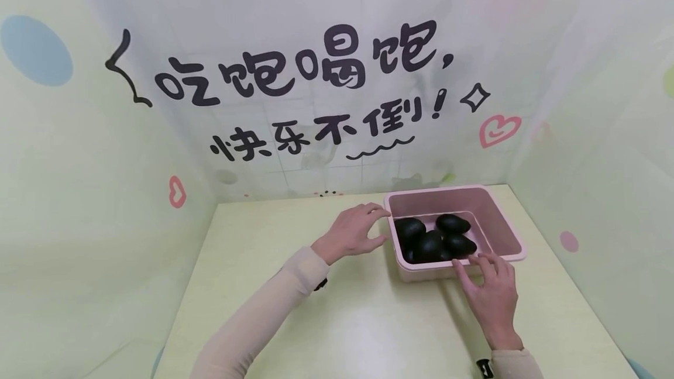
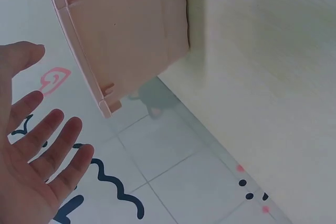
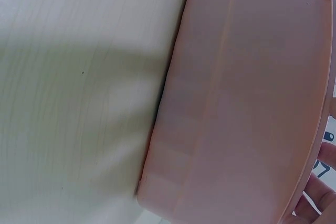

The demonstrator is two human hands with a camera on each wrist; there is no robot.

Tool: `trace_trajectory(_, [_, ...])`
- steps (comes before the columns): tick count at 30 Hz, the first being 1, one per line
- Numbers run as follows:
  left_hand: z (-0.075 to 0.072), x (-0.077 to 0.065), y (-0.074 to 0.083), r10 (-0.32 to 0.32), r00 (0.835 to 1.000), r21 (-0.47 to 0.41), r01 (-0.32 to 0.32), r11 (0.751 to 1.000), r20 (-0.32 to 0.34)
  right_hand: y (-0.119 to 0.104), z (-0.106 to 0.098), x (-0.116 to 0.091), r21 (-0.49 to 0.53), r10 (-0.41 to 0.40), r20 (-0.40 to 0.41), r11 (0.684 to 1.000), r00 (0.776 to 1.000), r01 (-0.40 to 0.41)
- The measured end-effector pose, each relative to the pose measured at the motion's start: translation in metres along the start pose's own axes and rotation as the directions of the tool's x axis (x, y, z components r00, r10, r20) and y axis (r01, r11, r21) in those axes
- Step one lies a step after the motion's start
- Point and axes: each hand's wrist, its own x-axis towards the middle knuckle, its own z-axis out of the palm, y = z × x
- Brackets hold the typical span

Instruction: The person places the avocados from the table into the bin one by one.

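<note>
A pink plastic bin (image 1: pixel 509 224) stands at the back right of the table. Inside lie several glossy, near-black, egg-shaped fruits (image 1: pixel 429 245) that look like avocados, bunched toward the bin's left and front. At the bin's left rim is my left hand (image 1: pixel 354 231), its fingers spread and nothing in them. The left wrist view shows a gap between that hand (image 2: pixel 50 153) and the bin (image 2: pixel 121 30). My right hand (image 1: pixel 492 297) touches the front rim with its fingertips. In the right wrist view, its fingers (image 3: pixel 319 190) show past the rim of the bin (image 3: pixel 252 98).
A pale wooden table (image 1: pixel 337 326) lies beneath the bin. Behind it hangs a light backdrop (image 1: pixel 295 4) with large black lettering, and similar printed sheets (image 1: pixel 95 203) enclose both sides. The bin stands close to the back and right edges.
</note>
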Motion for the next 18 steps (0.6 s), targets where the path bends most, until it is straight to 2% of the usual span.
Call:
trace_trajectory(10, [-0.006, -0.011, -0.008, -0.08, 0.994, -0.086, 0.074, 0.994, -0.072, -0.001, -0.001, 0.001, -0.002, -0.012, -0.003, 1.0, 1.0, 0.012])
trace_trajectory(18, [-0.003, -0.022, -0.015, -0.14, 0.987, -0.133, 0.129, 0.983, -0.078, -0.001, 0.0, 0.0, -0.001, -0.014, -0.007, 1.0, 1.0, 0.014])
